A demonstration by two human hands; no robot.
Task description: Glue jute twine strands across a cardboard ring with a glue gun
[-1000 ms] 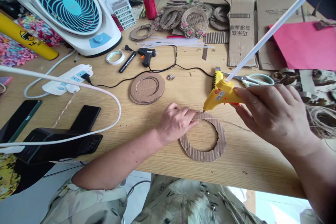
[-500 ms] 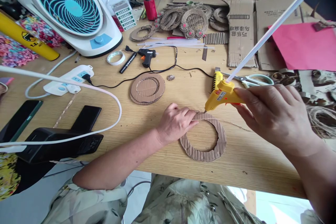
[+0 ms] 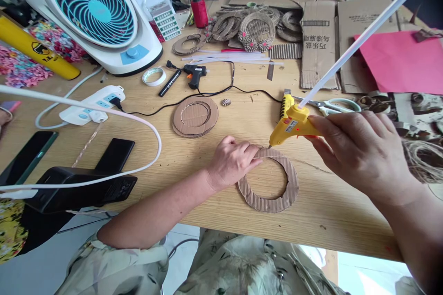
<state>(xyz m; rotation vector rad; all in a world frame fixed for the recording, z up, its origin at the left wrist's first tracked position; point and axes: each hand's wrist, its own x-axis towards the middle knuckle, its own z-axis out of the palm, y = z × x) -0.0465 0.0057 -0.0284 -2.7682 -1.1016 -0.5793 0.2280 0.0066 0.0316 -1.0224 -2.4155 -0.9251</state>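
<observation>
A corrugated cardboard ring (image 3: 290, 184) lies flat near the front edge of the table. My left hand (image 3: 235, 162) pinches its upper left part between thumb and fingers. A thin strand of twine (image 3: 309, 164) runs from there across the ring to the right. My right hand (image 3: 360, 154) is wrapped round a yellow glue gun (image 3: 289, 129), with a long clear glue stick (image 3: 367, 34) standing out of its back. The gun's nozzle is at the top of the ring, close to my left fingertips. Whether the nozzle touches the cardboard I cannot tell.
Cardboard discs (image 3: 195, 117), a black glue gun (image 3: 194, 75), scissors (image 3: 337, 105) and a yellow utility knife (image 3: 286, 103) lie beyond my hands. Left are a fan (image 3: 138, 55), a power strip (image 3: 92, 106) and a white cable (image 3: 157, 147). Twine-wrapped rings (image 3: 256, 27) are piled at the back.
The view has shifted very slightly. Both hands, the glue gun and the cardboard ring stay practically where they were.
</observation>
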